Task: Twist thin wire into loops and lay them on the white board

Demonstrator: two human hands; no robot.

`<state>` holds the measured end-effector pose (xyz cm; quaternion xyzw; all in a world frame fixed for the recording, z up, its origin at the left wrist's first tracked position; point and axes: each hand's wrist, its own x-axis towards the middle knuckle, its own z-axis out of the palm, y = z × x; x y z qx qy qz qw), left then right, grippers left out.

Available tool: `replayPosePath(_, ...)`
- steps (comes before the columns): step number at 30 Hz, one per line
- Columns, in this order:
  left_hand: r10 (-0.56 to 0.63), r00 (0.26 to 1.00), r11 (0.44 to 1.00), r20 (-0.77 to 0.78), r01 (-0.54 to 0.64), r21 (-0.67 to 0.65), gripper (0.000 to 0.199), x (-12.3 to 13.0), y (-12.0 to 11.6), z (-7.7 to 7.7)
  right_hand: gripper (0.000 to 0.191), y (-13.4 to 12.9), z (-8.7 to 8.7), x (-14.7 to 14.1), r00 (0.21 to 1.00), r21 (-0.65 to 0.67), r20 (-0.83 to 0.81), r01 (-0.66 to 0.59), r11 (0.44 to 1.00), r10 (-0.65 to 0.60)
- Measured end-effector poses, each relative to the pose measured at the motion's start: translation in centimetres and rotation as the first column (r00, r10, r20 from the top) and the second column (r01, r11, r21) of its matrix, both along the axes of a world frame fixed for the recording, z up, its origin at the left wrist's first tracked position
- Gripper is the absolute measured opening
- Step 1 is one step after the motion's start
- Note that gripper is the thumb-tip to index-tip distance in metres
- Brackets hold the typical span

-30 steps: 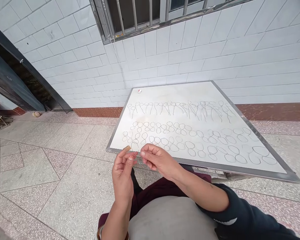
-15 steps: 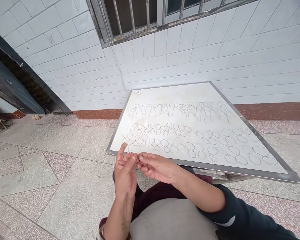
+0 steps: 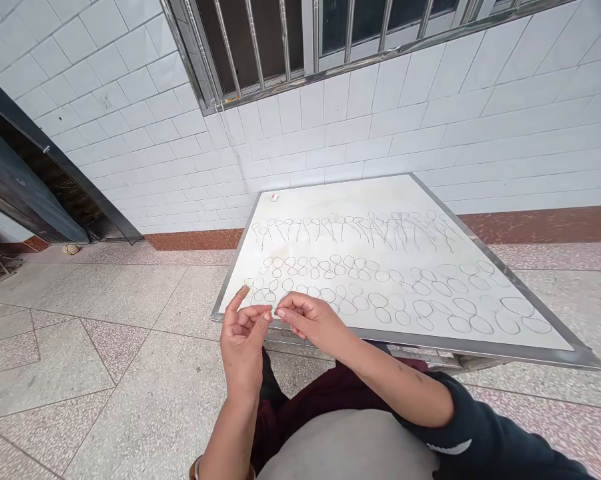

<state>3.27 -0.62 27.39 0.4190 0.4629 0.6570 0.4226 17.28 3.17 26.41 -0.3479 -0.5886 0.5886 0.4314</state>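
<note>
Both hands meet at the near left corner of the white table (image 3: 430,200), just above its metal edge. Left hand (image 3: 243,340): palm up, index finger raised, thumb and middle finger pressed together at the tips. Right hand (image 3: 310,320): fingers curled, thumb and forefinger pinched shut, tips almost touching the left's. Whatever sits between the fingertips is too thin to make out; possibly a wire piece, cannot tell. Rows of wire loops (image 3: 380,293) lie across the tabletop, the far row with twisted stems (image 3: 350,227). A small red-and-white object (image 3: 275,197) near the far corner is too small to identify. Right sleeve is cut off at the frame's lower edge.
</note>
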Motion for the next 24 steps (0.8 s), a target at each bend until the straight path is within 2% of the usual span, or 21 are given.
replayPosePath(8,-0.02,0.998,1.0,-0.051,0.02,-0.005,0.057,0.0,0.0,0.1,0.02,-0.3,0.3,0.0,1.0,-0.001,0.012,0.005,1.0,-0.005)
replayPosePath(13,-0.001,0.998,1.0,-0.057,0.001,0.014,0.05,0.2,0.1,0.4,0.016,-0.2,0.2,0.3,0.998,0.082,0.048,0.043,0.996,-0.047)
replayPosePath(15,0.053,0.996,0.998,-0.068,-0.051,0.023,0.046,0.2,0.2,0.6,0.017,-0.3,-0.1,0.3,0.999,0.048,-0.009,0.044,0.998,-0.044)
replayPosePath(20,0.191,0.98,0.978,-0.048,-0.185,0.096,0.049,-0.1,0.5,1.2,0.022,-0.8,-1.1,0.2,0.948,-0.122,-0.315,0.015,0.992,-0.053)
replayPosePath(22,0.193,0.981,0.976,-0.028,-0.189,0.108,0.052,-0.2,0.6,1.3,0.021,-1.1,-1.4,0.2,0.921,-0.171,-0.383,0.001,0.985,-0.067)
replayPosePath(24,0.173,0.985,0.98,-0.028,-0.169,0.102,0.054,-0.3,0.6,1.4,0.02,-1.2,-1.5,0.3,0.917,-0.159,-0.396,-0.01,0.987,-0.054)
